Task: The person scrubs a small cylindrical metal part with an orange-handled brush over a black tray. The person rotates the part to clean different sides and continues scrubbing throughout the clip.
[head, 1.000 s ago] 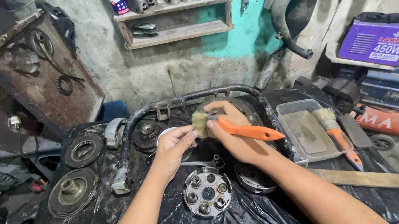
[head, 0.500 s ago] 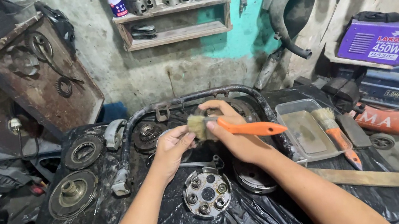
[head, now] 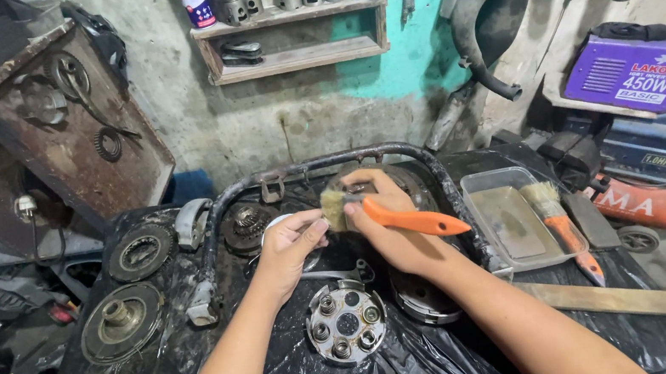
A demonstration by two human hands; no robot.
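Observation:
My right hand [head: 385,227] grips a paintbrush with an orange handle [head: 410,218]; its pale bristles [head: 334,210] touch the part held by my left hand [head: 290,248]. That hand curls around a small round part, mostly hidden by the fingers, above a dark basin. Below the hands lies a round clutch hub with several posts [head: 346,324] on black plastic sheeting [head: 425,363].
A metal tray [head: 509,224] with a second orange-handled brush [head: 561,225] sits to the right. Greasy clutch discs [head: 121,319] [head: 140,251] lie at left. A curved black metal bar [head: 330,164] rims the work area. A wooden strip [head: 622,299] lies at right; a purple box [head: 635,74] behind.
Both hands have shifted slightly upward and the brush has moved a little across the held part; the rest is unchanged.

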